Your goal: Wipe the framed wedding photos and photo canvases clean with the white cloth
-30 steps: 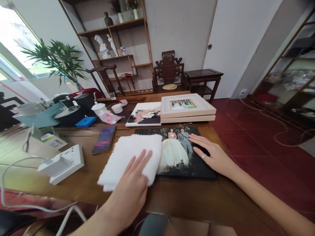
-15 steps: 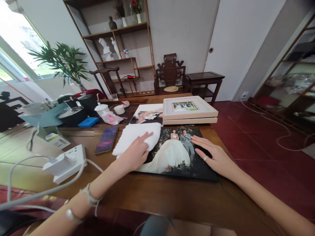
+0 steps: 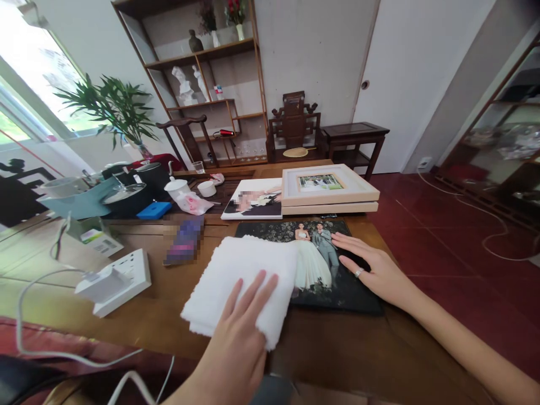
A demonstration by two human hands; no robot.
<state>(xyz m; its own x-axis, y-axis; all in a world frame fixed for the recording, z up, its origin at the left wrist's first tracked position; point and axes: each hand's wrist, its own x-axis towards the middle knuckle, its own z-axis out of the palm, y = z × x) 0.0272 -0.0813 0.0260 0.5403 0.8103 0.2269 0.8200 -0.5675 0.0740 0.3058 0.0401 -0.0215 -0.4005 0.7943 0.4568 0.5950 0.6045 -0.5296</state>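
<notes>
A folded white cloth (image 3: 228, 264) covers the left part of a dark wedding photo panel (image 3: 312, 301) lying flat on the wooden table. On top of the cloth, near its front edge, my left hand (image 3: 247, 332) presses down with fingers stretched out and apart; its thumb is mostly hidden. My right hand (image 3: 375, 270), a ring on one finger, lies open against the panel's right side, fingertips beside the pictured couple. Beyond the panel are a second photo print (image 3: 253, 198) and pale wooden picture frames (image 3: 331, 197), stacked one on another.
Left of the cloth lie a phone (image 3: 185, 239) and a white power strip (image 3: 137, 275) with cables. Farther back are a blue box (image 3: 154, 210), a white teapot (image 3: 177, 188), a cup (image 3: 206, 188) and dark pots (image 3: 126, 197). The table's right edge drops to a red floor (image 3: 442, 242).
My left hand and the cloth have moved toward me, down over the panel's front left edge, uncovering its upper left part and the second print. My right hand stays at the panel's right side.
</notes>
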